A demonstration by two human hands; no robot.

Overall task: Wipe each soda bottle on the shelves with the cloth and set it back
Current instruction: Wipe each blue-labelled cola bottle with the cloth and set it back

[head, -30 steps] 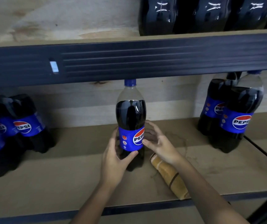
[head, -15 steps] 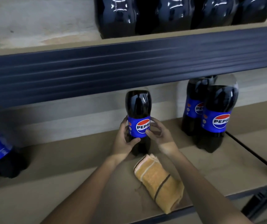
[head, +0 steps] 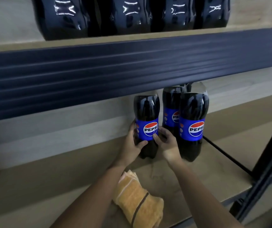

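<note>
Upright soda bottle (head: 146,127) between both hands (head: 150,143)

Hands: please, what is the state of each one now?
Left hand: holding the bottle.
Right hand: fingers curled on the same bottle.

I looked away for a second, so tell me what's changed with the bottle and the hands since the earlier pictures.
The held bottle has been carried to the right along the shelf and now stands right beside the two bottles there. The left hand kept its grip; the right hand, whose fingers were straighter at first, now curls round the bottle. The folded cloth stayed lying on the shelf, untouched.
</note>
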